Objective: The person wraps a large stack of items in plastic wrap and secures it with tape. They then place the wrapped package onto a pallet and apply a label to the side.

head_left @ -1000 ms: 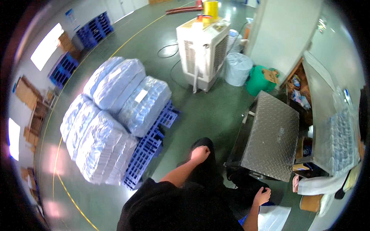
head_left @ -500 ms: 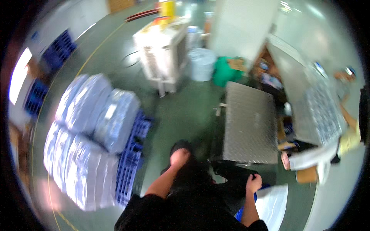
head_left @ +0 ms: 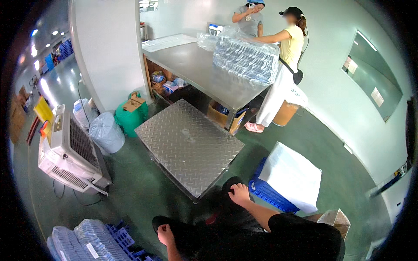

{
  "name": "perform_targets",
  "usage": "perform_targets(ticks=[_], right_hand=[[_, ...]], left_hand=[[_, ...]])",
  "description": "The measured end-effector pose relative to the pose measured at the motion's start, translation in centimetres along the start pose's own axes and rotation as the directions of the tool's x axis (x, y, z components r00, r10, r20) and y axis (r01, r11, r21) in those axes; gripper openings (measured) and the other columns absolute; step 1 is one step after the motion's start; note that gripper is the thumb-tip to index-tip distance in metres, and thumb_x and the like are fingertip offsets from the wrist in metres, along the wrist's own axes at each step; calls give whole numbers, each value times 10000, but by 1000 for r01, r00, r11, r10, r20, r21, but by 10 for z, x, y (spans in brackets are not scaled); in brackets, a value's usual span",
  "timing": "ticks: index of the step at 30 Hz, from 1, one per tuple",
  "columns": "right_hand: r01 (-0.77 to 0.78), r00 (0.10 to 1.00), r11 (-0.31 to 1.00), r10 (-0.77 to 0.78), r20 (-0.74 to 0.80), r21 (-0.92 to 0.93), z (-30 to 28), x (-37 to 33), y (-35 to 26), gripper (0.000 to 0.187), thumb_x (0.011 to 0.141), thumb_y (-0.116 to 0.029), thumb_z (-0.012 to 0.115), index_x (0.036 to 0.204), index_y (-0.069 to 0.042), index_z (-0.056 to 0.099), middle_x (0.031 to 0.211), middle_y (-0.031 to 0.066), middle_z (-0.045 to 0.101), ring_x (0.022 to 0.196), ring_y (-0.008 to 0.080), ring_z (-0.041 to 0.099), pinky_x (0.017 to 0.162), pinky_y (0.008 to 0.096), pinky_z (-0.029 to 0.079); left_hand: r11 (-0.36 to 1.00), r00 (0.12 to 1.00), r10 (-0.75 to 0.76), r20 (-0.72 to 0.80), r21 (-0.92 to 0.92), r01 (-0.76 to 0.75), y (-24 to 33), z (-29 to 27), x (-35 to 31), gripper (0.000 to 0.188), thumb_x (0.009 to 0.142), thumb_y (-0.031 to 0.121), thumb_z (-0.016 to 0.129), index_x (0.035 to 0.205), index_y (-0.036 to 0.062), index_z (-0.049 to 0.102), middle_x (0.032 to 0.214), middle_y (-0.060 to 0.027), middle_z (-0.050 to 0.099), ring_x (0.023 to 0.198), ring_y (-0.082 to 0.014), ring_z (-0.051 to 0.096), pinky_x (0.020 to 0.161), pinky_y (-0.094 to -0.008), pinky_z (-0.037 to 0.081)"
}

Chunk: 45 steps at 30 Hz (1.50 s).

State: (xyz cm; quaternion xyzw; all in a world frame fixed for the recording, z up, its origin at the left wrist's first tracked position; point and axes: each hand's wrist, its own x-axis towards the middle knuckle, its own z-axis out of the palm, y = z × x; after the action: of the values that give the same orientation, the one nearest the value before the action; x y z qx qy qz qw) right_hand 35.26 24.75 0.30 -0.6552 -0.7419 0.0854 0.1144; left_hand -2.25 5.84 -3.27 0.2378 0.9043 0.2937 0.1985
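Note:
My left hand rests at my dark-clad left knee, its fingers curled in and nothing visible in them. At my right knee lies my right hand, loosely bent fingers a little apart and holding nothing. Just ahead of my knees stands a low platform with a metal tread-plate top, touched by neither hand. A blue plastic crate with a white sheet over its top sits beside my right hand.
Two people stand by a metal table; one handles a plastic-wrapped stack. An air cooler, a lined bin and a green bag stand left. Wrapped bundles lie by a blue pallet at lower left.
My view has swung to the right, so the platform, table and people now sit nearer the middle. My right hand's fingers have loosened; both hands stay by my knees.

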Motion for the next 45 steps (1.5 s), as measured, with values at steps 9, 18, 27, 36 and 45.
perform_targets(ticks=[9,18,27,36,45], right_hand=[[-1,996,998,7,84,-70,22,34,-32,169,780,-290,735,820,-161,634,875,83,628,945,328,603,836,475,435],[-220,716,972,108,690,76,-18,73,-34,424,863,-434,679,1071,-65,688,1029,171,710,946,326,682,825,427,534],[-465,760,873,308,572,147,-169,1,-133,442,848,-478,642,1031,-81,708,1002,164,714,947,355,672,824,453,524],[-297,608,945,298,736,-138,-92,-221,-91,399,919,-480,559,918,-139,764,922,164,724,915,323,694,807,453,557],[224,771,968,-106,628,-112,-31,-101,-145,178,865,-204,563,827,-173,734,926,98,725,845,267,701,687,435,565]], left_hand=[[992,999,42,14,115,-43,9,-9,6,129,809,210,718,811,84,689,761,-100,659,711,-299,649,649,-425,511],[991,931,-64,358,135,16,17,-27,47,217,788,271,738,849,64,721,807,-128,705,791,-321,682,738,-441,537],[917,746,167,645,177,-358,-4,-114,181,338,795,367,702,918,57,753,869,-176,729,854,-358,703,773,-467,547],[994,693,-71,717,112,-14,38,-180,293,317,820,332,654,851,29,742,737,-146,693,645,-291,658,636,-392,522],[977,755,-81,650,-100,190,109,-227,295,163,878,159,660,922,5,686,725,-32,639,673,-144,605,581,-315,475]])
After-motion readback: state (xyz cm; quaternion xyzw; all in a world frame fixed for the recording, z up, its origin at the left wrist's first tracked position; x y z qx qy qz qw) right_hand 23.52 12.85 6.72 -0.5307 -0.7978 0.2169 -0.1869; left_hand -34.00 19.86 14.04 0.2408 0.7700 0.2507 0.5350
